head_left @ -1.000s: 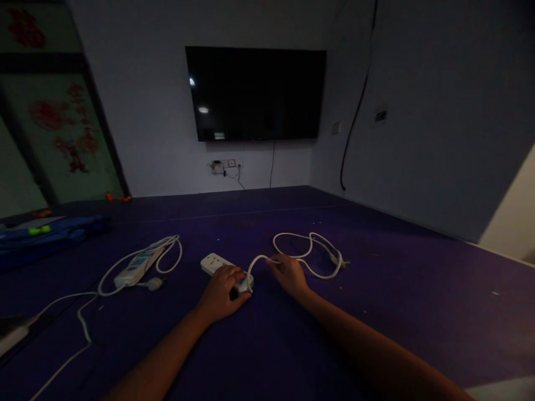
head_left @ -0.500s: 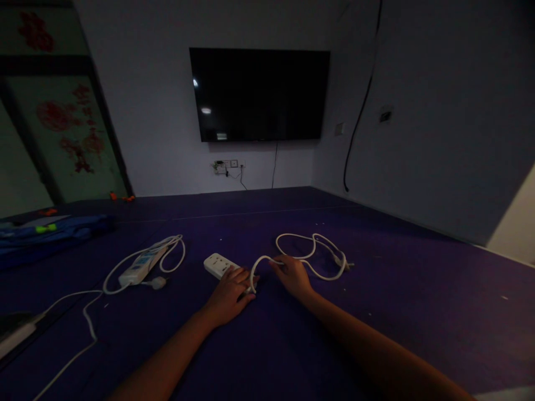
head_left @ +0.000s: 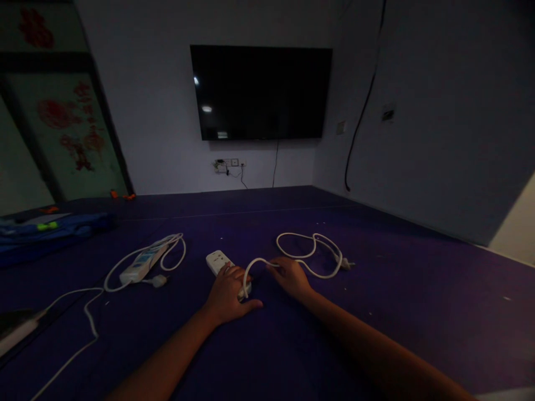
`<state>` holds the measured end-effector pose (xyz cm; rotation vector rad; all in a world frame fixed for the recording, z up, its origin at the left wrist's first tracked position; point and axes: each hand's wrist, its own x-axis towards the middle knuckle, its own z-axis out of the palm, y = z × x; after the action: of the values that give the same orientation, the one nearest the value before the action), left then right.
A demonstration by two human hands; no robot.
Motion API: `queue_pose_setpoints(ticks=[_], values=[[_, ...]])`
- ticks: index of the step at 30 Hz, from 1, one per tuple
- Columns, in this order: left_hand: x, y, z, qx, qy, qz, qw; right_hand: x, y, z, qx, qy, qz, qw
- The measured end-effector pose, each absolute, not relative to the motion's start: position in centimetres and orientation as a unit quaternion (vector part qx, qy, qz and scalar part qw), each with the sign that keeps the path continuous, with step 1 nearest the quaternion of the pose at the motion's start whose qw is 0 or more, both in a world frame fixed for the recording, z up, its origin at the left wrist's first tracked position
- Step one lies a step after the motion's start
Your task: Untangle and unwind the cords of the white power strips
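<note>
A white power strip [head_left: 217, 260] lies slantwise on the purple surface in front of me. My left hand [head_left: 229, 289] covers its near part, with the fingers curled over it and the thumb stretched out to the right. From the strip's near end a white cord [head_left: 256, 260] rises in an arch. My right hand [head_left: 289, 275] pinches this cord a little to the right of the strip. Beyond that hand the cord runs on in loose loops to its plug [head_left: 345, 264]. The strip's middle is hidden under my left fingers.
A second power strip [head_left: 144, 262] with coiled cord and a plug [head_left: 159, 280] lies to the left. Another white cord [head_left: 90, 317] and a white strip-like object [head_left: 19, 337] are nearer left. Blue cloth [head_left: 62, 228] lies farther back. A television [head_left: 263, 92] hangs on the wall.
The power strip has turned slightly, and its near end has shifted left with the cord's arch. My left thumb has spread away from the strip. My right hand has moved slightly left, still pinching the cord.
</note>
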<state>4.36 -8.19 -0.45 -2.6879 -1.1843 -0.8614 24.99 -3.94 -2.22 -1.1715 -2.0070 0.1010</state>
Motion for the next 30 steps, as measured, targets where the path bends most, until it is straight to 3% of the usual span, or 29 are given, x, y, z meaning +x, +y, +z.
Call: queue_pose_setpoints(ticks=[16,30], values=[[4.3,-7.7,-1.1,-0.792,-0.454,-0.395,-0.103,25.1,-4.1,-2.1,-0.429,-0.829,0.036,0.357],[4.1,-7.8,-1.1,-0.714,-0.452,-0.483,-0.228,26.9,-2.9,-2.9,-0.605,-0.676,-0.016,0.421]])
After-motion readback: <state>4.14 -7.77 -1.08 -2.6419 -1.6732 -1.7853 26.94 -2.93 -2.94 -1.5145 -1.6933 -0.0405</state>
